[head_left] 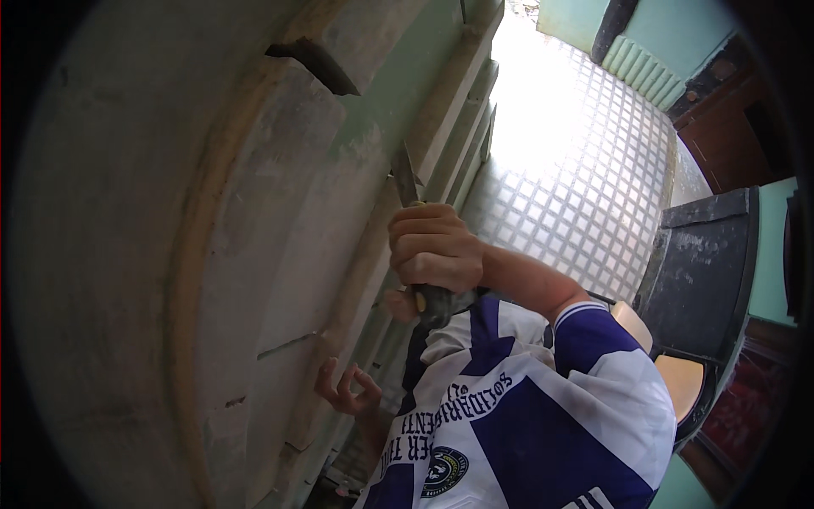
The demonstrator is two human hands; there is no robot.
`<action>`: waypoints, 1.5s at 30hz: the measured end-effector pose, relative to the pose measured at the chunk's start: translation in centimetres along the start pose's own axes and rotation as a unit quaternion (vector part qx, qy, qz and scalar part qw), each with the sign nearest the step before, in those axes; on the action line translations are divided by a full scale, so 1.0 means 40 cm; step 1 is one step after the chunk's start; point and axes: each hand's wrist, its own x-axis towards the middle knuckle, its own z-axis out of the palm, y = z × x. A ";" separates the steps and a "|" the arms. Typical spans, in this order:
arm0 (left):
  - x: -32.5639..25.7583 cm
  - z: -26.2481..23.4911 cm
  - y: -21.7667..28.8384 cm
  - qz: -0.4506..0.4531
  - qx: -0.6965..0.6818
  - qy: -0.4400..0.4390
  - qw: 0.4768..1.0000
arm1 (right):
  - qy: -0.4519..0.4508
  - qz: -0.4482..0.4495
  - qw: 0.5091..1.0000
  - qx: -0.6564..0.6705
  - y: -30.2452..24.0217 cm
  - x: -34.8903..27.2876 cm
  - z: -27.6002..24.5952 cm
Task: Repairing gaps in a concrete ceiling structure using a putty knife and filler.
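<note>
the right hand (434,252) is fisted tight around the dark handle of a chisel (405,180), whose blade runs up and away from the knuckles, its tip against the wooden frame (441,127) beside the grey wall (110,254). the left hand (346,386) sits lower, nearer the body, fingers loosely curled and holding nothing, just beside the frame's edge.

Right hand (432,250) raised in front of chest, fist clenched tight, knuckles up, forearm bare, running back toward short sleeve. Left hand (346,388) lower, near waist, fingers loosely curled, palm half open, gripping nothing.
</note>
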 end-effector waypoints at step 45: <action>0.060 -0.022 -0.014 -0.055 -0.028 -0.107 0.992 | 0.333 0.358 0.869 0.073 0.168 -0.036 -0.045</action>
